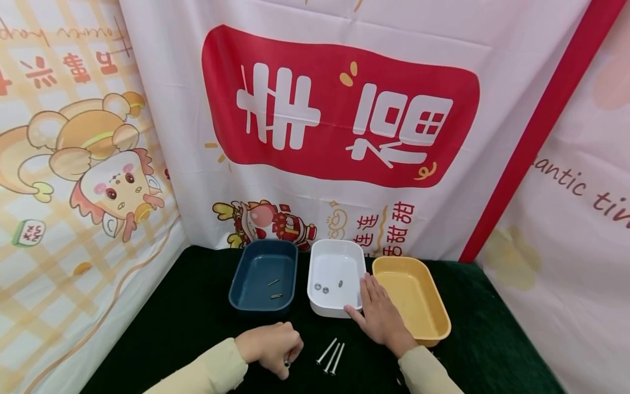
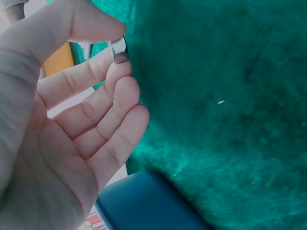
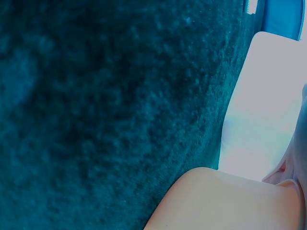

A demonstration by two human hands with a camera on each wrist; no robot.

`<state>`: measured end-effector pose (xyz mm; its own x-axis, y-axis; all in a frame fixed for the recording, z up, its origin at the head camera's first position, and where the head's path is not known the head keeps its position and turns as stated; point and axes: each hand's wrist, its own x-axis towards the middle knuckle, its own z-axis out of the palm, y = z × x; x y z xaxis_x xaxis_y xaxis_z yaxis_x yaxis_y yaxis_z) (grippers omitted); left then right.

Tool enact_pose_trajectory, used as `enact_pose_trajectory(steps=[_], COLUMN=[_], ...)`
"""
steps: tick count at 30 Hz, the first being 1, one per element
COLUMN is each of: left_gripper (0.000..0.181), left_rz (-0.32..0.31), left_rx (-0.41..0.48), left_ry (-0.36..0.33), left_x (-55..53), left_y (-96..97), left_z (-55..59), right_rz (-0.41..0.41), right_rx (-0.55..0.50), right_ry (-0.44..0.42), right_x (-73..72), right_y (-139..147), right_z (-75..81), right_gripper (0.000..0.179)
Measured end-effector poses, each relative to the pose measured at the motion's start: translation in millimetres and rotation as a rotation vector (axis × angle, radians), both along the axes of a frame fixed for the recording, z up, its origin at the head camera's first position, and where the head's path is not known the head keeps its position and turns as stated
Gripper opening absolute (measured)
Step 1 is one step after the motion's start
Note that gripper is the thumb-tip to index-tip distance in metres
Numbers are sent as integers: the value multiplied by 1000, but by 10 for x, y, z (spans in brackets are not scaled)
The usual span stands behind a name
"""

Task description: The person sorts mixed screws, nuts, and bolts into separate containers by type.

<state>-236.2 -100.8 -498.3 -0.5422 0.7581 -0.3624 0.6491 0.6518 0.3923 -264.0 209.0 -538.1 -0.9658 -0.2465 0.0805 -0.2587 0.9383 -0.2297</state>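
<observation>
My left hand is over the dark cloth in front of the blue tray. Its thumb and index finger pinch a small silver nut, while the other fingers bend loosely in the left wrist view. My right hand lies with straight fingers along the right side of the white tray, fingertips at its rim. Inside that tray lie a few small metal pieces, including a round nut. Three silver bolts lie side by side on the cloth between my hands.
The blue tray at left holds small brass-coloured pins. A yellow tray stands at right, partly behind my right hand. Printed curtains enclose the back and sides. A tiny shiny piece lies on the cloth.
</observation>
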Motion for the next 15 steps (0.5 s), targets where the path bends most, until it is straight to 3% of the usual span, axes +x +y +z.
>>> enact_pose_trajectory(steps=[6, 15], left_gripper=[22, 17], left_rz=[-26, -32], left_rx=[28, 86], left_ry=[60, 141], left_x=[-69, -270], left_y=[81, 244], left_z=[158, 550], right_rz=[0, -3], right_rx=[-5, 8], right_ry=[0, -7], right_x=[6, -9], right_y=[-1, 2], right_z=[34, -4], right_gripper=[98, 100])
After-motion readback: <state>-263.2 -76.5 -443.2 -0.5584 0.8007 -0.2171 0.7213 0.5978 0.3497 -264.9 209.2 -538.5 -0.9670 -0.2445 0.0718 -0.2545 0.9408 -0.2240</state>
